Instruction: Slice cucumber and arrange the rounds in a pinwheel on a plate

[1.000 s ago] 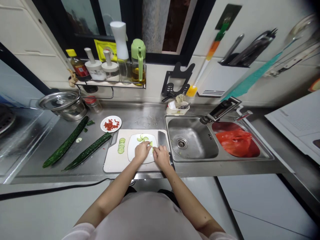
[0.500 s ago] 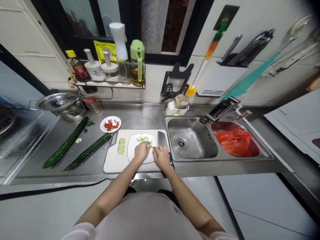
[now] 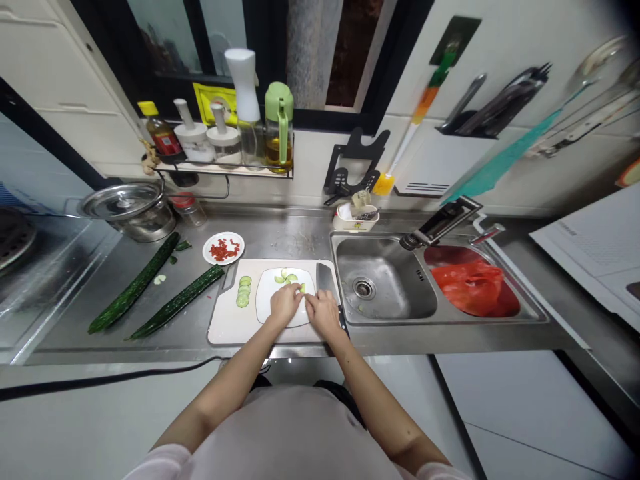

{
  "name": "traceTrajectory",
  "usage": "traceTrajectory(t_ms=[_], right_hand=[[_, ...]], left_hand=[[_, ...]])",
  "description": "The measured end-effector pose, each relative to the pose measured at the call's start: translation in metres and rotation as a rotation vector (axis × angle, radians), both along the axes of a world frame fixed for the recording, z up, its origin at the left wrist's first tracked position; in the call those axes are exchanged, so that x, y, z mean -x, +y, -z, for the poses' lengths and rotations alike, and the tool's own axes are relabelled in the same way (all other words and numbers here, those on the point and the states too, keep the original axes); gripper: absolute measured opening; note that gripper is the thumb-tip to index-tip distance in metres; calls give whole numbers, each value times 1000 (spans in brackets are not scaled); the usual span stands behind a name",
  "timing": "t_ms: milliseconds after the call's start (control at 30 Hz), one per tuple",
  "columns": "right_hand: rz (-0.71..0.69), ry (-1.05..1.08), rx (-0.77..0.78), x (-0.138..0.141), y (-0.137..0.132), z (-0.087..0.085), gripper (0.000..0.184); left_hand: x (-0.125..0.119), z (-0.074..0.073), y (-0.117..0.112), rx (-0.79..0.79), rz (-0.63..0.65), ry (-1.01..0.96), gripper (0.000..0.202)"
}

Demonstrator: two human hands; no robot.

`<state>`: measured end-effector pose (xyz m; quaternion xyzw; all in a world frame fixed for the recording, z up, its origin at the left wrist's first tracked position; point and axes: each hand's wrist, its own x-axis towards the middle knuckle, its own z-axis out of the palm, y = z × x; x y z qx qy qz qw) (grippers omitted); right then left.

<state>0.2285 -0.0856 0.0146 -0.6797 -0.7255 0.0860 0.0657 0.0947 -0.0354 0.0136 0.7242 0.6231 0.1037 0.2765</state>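
A white plate lies on a pale cutting board at the counter's front edge. Cucumber slices sit on the plate's far part. My left hand rests curled over the plate, its fingertips pinching a pale green cucumber slice. My right hand is beside it, fingers drawn together at the same slice. A row of cucumber slices lies on the board left of the plate. A cleaver lies flat along the board's right side, partly under my right hand.
Two long cucumber pieces lie on the steel counter at left, near a small dish of red chilli and a lidded pot. A sink with a red bag sits right. A bottle rack hangs behind.
Both hands stay over the plate; the fingers have shifted only slightly around the cucumber slice. The view has drifted a little.
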Motion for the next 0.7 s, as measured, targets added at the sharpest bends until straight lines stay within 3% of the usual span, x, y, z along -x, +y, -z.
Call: traceTrajectory(t_ms=[367, 700], right_hand=[[10, -4, 11, 1, -1, -1, 33], [27, 93, -99, -3, -3, 10, 31]], left_hand=[[2, 0, 0, -12, 5, -8, 27], [5, 0, -5, -45, -35, -110, 26]])
